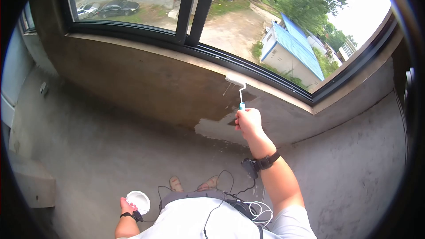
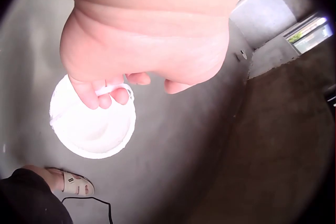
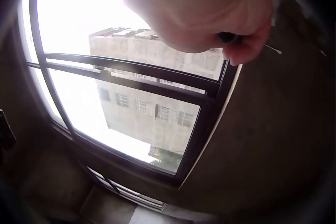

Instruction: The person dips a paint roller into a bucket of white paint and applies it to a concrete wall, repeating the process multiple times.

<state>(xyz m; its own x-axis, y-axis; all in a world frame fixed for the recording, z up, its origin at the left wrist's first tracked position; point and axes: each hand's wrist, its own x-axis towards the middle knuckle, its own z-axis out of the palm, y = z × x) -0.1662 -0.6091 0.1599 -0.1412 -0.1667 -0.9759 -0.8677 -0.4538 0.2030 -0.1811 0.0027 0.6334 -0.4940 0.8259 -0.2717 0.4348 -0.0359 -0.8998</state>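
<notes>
The right hand (image 1: 250,121) grips the green handle (image 1: 241,106) of a small white paint roller (image 1: 235,80), whose head lies against the top of the wall just under the window sill. White drips run below the roller. In the right wrist view the right hand (image 3: 210,14) is curled round the dark handle end (image 3: 227,37). Down by the body, the left hand (image 1: 128,206) holds a white bucket (image 1: 139,202). The left wrist view shows the left hand (image 2: 147,45) with fingers curled round the handle of the bucket (image 2: 94,129), which has white contents.
A dark-framed window (image 1: 186,44) runs above the wall, with a pale sill (image 1: 199,62). A wet grey-white patch (image 1: 217,129) marks the lower wall. Cables (image 1: 261,210) hang at the waist. Sandalled feet (image 1: 176,183) stand on the concrete floor. A block (image 1: 33,183) is at the left.
</notes>
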